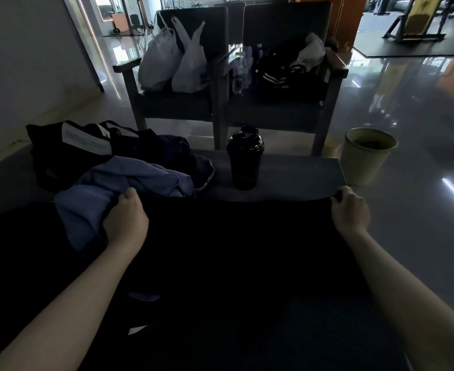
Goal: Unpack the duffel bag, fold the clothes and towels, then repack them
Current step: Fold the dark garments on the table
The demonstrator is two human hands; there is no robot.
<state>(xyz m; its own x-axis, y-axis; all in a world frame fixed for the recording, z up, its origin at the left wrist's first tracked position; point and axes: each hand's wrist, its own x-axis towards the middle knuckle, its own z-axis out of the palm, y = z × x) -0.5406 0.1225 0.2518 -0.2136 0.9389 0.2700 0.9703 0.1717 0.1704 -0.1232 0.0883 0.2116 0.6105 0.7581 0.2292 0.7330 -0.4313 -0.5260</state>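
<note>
Currently: I have the black garment (233,236) spread flat, one far corner in each hand.

My left hand (125,212) and right hand (350,210) each curl over the far edge and pinch it, holding it taut across the tabletop (287,172). The fabric looks soft, light and limp, so I judge it will sag unless held at the corners. Grip at the edge, not mid-panel. The left corner lies against a crumpled blue garment (129,178). The duffel bag (60,156) sits behind that. A shaker bottle (245,162) stands near the far edge; fold clear of it.
</note>
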